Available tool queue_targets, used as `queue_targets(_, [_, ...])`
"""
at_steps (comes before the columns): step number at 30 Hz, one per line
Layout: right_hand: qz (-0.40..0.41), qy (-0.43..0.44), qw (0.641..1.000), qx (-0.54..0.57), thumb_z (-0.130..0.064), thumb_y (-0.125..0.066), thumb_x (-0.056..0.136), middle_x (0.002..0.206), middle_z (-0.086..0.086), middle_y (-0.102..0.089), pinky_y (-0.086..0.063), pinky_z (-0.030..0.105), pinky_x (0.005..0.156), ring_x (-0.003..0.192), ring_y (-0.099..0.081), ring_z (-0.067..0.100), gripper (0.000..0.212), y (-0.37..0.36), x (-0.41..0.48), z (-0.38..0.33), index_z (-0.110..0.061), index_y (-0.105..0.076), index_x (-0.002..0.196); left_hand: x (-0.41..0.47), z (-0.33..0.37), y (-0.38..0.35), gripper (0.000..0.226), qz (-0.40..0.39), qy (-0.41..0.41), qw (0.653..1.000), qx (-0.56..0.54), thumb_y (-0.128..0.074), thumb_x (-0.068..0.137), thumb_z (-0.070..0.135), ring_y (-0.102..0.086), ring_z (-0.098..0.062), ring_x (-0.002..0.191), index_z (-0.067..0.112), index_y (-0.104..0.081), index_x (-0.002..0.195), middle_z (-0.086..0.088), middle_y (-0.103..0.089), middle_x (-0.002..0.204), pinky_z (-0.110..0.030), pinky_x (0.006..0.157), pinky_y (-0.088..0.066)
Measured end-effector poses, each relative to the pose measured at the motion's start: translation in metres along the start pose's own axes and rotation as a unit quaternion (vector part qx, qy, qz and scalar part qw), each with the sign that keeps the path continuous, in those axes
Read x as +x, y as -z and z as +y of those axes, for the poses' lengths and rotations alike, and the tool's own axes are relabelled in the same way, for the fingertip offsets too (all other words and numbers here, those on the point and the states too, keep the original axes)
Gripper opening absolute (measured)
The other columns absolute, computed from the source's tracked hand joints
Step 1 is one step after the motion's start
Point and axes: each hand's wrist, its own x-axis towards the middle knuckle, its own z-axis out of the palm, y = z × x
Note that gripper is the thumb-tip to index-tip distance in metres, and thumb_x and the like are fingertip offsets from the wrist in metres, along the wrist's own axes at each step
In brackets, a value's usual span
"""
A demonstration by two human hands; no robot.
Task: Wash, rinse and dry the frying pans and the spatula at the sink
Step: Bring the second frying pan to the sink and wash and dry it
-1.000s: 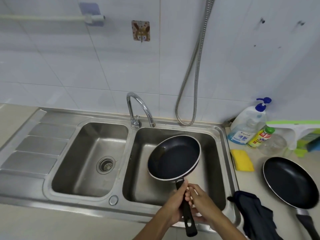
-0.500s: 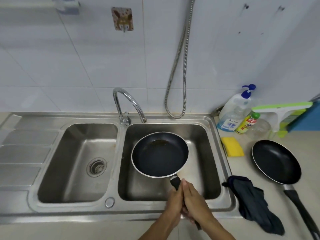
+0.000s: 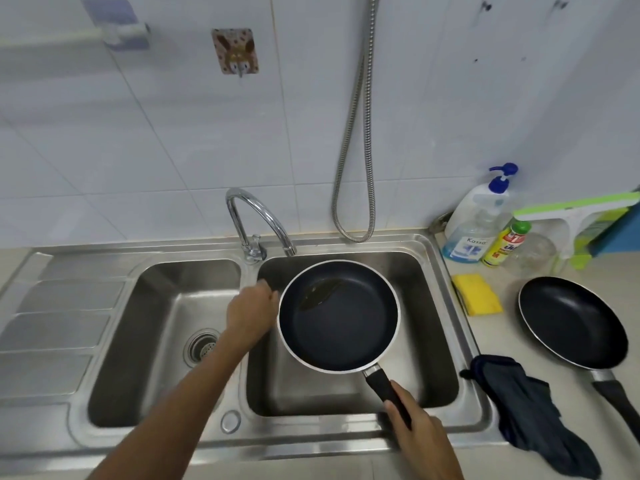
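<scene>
Frying pan [image 3: 339, 317] in rt hand [image 3: 422, 441], bottle [image 3: 474, 230] – "Kassa"

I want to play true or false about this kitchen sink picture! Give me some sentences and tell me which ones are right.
1. The right hand grips the handle of the frying pan over the right basin. True.
2. Water pours from the tap. False: no water shows.
3. The yellow sponge lies in the left basin. False: it lies on the counter.
4. A second pan sits on the counter. True.
</scene>
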Motion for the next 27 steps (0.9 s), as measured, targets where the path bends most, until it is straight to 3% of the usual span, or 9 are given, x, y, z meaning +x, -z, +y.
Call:
queue_targets(3, [0.007,-0.010,1.000,0.018,-0.057,-0.051,0.098,0.112,0.007,-0.076,-0.052,0.034,0.091,0.108,-0.068,0.029,0.046,-0.004,0.004,-0.005,-0.059,-0.041,0.143,0.049,0.006,0.012,0.035,0.033,-0.097,0.994,0.032,-0.057,0.099,0.024,-0.059,-0.033,0.120,0.005,-0.054,0.128,-0.016,-0.059,0.130,-0.044,0.099,-0.051])
queue_targets(5, [0.015,-0.002,1.000,0.026,-0.057,-0.053,0.097,0.110,0.003,-0.077,-0.052,0.029,0.086,0.104,-0.070,0.025,0.047,-0.005,0.008,-0.010,-0.060,-0.042,0.142,0.076,0.008,0.010,0.048,0.022,-0.139,0.981,0.130,-0.054,0.099,0.023,-0.045,-0.031,0.137,0.003,-0.045,0.141,-0.016,-0.048,0.146,-0.044,0.116,-0.039])
queue_targets(7, [0.015,0.011,0.999,0.029,-0.057,-0.054,0.096,0.110,0.001,-0.077,-0.052,0.028,0.084,0.103,-0.070,0.023,0.047,-0.003,0.014,-0.015,-0.060,-0.042,0.142,0.092,0.010,0.004,0.049,-0.003,-0.152,0.963,0.223,-0.048,0.099,0.022,-0.035,-0.029,0.144,0.003,-0.046,0.144,-0.015,-0.042,0.151,-0.044,0.121,-0.030])
queue_targets(10, [0.001,0.021,0.999,0.033,-0.057,-0.053,0.096,0.111,-0.002,-0.076,-0.053,0.029,0.085,0.103,-0.070,0.023,0.046,0.000,0.019,-0.019,-0.063,-0.039,0.140,0.097,0.009,-0.004,0.050,-0.016,-0.144,0.946,0.290,-0.045,0.097,0.019,-0.036,-0.029,0.143,0.004,-0.048,0.144,-0.015,-0.042,0.152,-0.044,0.121,-0.028])
queue_targets(13, [-0.014,0.029,0.999,0.032,-0.059,-0.051,0.097,0.110,-0.008,-0.076,-0.053,0.028,0.085,0.100,-0.072,0.018,0.046,0.005,0.020,-0.020,-0.062,-0.039,0.141,0.091,0.005,-0.004,0.062,0.026,-0.156,0.937,0.312,-0.048,0.096,0.020,-0.026,-0.031,0.151,0.004,-0.033,0.154,-0.017,-0.027,0.163,-0.046,0.122,-0.026])
queue_targets(15, [-0.024,0.034,0.999,0.028,-0.060,-0.048,0.097,0.112,-0.010,-0.075,-0.054,0.028,0.089,0.099,-0.072,0.015,0.047,0.007,0.021,-0.019,-0.059,-0.039,0.143,0.093,-0.002,0.002,0.060,0.042,-0.144,0.945,0.291,-0.048,0.098,0.019,-0.022,-0.028,0.153,0.007,-0.033,0.154,-0.014,-0.027,0.163,-0.044,0.121,-0.029])
queue_targets(20, [-0.054,0.030,0.997,0.038,-0.060,-0.046,0.097,0.112,-0.007,-0.075,-0.058,0.037,0.093,0.089,-0.073,0.015,0.050,0.010,0.026,-0.023,-0.053,-0.039,0.147,0.095,-0.012,0.014,0.037,0.030,-0.137,0.959,0.246,-0.050,0.100,0.020,-0.044,-0.020,0.136,0.012,-0.053,0.136,-0.004,-0.047,0.143,-0.036,0.106,-0.045])
queue_targets(24, [-0.054,0.035,0.997,0.034,-0.068,-0.040,0.092,0.115,-0.009,-0.073,-0.057,0.037,0.094,0.091,-0.071,0.013,0.056,0.011,0.028,-0.026,-0.053,-0.040,0.146,0.068,-0.015,0.008,0.045,0.038,-0.109,0.977,0.177,-0.050,0.091,0.005,-0.044,-0.024,0.139,0.013,-0.053,0.135,-0.007,-0.051,0.144,-0.040,0.106,-0.044])
queue_targets(27, [-0.058,0.030,0.997,0.038,-0.064,-0.043,0.097,0.106,-0.010,-0.072,-0.058,0.035,0.089,0.084,-0.070,0.010,0.052,0.011,0.029,-0.027,-0.054,-0.038,0.147,0.048,-0.023,-0.004,0.050,0.030,-0.088,0.984,0.151,-0.054,0.092,0.007,-0.039,-0.025,0.145,0.014,-0.048,0.141,-0.007,-0.046,0.153,-0.042,0.108,-0.042])
